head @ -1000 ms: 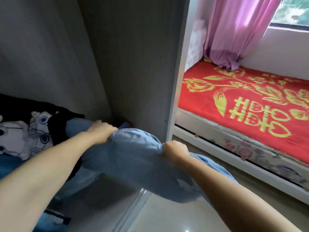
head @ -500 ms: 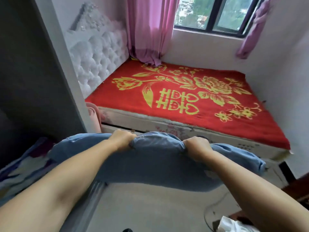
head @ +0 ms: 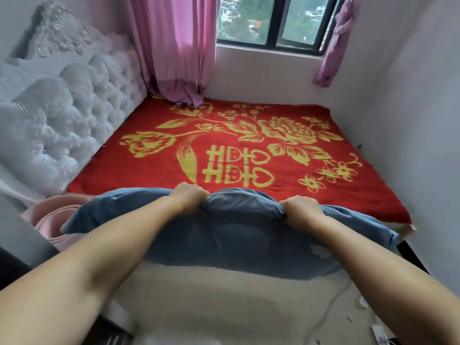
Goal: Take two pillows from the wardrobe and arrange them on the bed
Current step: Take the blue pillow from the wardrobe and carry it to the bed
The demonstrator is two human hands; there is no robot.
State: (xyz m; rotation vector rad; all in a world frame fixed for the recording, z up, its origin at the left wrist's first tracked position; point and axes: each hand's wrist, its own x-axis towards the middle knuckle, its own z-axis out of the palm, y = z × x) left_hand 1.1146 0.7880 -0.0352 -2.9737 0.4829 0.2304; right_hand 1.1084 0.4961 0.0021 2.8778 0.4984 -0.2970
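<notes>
A blue pillow (head: pixel 239 240) hangs in front of me, held by its upper edge over the floor at the bed's near side. My left hand (head: pixel 190 197) grips the edge left of centre and my right hand (head: pixel 300 210) grips it right of centre. Beyond it lies the bed (head: pixel 159 168), covered by a red blanket with yellow flowers and characters. No pillow lies on the blanket. The wardrobe is out of view.
A white tufted headboard (head: pixel 62 120) runs along the bed's left side. Pink curtains (head: pixel 174 46) hang at the far window (head: pixel 271 18). A rolled pink mat (head: pixel 49 215) stands at the bed's near left corner. A white cable (head: pixel 331 310) and scraps lie on the floor at right.
I have turned from the wardrobe to face the bed, carrying the blue pillow out with both hands. The bed is closer and fills the view.
</notes>
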